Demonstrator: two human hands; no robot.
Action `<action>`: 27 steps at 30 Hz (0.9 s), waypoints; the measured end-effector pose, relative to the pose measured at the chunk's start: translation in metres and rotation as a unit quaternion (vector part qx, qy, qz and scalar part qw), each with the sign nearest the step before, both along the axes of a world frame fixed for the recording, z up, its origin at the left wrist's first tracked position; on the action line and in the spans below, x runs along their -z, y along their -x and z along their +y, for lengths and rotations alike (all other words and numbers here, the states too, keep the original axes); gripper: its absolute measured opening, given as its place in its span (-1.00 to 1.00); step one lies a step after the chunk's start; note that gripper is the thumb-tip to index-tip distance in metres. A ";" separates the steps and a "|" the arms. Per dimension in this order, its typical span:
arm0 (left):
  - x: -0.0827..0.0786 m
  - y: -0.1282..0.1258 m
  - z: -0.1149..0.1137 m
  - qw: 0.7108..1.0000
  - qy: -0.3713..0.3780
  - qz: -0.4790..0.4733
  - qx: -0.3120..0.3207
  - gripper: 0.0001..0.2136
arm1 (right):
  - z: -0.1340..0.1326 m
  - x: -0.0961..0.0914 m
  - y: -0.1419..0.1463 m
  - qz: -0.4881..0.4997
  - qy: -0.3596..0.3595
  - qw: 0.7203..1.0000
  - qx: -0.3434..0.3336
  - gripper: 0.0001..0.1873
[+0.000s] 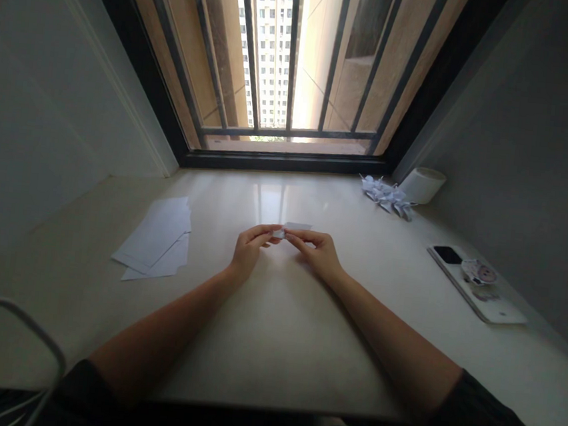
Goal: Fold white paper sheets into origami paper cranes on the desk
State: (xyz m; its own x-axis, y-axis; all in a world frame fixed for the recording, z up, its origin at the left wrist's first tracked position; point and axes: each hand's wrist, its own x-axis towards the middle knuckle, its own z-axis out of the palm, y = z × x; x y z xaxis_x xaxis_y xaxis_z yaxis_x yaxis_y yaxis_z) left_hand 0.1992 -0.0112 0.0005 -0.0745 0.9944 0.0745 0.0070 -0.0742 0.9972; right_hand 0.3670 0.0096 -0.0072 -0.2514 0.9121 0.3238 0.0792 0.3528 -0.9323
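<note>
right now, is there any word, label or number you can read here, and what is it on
No text here can be read.
The round sticker on the phone: marks too small and blurred to read.
The small paper pinched by the left hand and right hand: no print shows.
The loose sheets: blank.

1 head-worn view, close above the near edge of the pale glossy counter (pixel 272 332), facing forward and down toward the dark-framed barred window (pixel 292 73) at its far edge.

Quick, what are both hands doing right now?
Left hand: pinched shut on the small folded paper.
Right hand: pinched shut on the same paper.
</note>
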 end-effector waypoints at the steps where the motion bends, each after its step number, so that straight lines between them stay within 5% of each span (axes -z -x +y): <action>1: 0.001 0.000 0.000 1.000 0.003 -0.002 0.001 -0.74 | 0.000 0.000 0.000 -0.004 -0.001 1.000 0.005 -0.75; 12: -0.003 -0.005 -0.005 0.998 -0.054 0.031 0.020 -0.76 | 0.001 -0.001 0.001 -0.001 -0.015 0.999 0.041 -0.71; 27: 0.003 -0.004 -0.005 0.996 -0.079 0.040 0.008 -0.76 | 0.002 -0.001 0.002 0.067 0.040 0.997 0.003 -0.74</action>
State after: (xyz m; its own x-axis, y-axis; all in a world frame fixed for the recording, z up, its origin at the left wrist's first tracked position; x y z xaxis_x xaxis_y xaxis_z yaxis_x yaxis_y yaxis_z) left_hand 0.2028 -0.0164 -0.0030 -0.0470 0.9708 0.2353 0.0837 -0.2309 0.9694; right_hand 0.3653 0.0115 -0.0066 -0.2048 0.9378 0.2805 -0.0468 0.2769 -0.9598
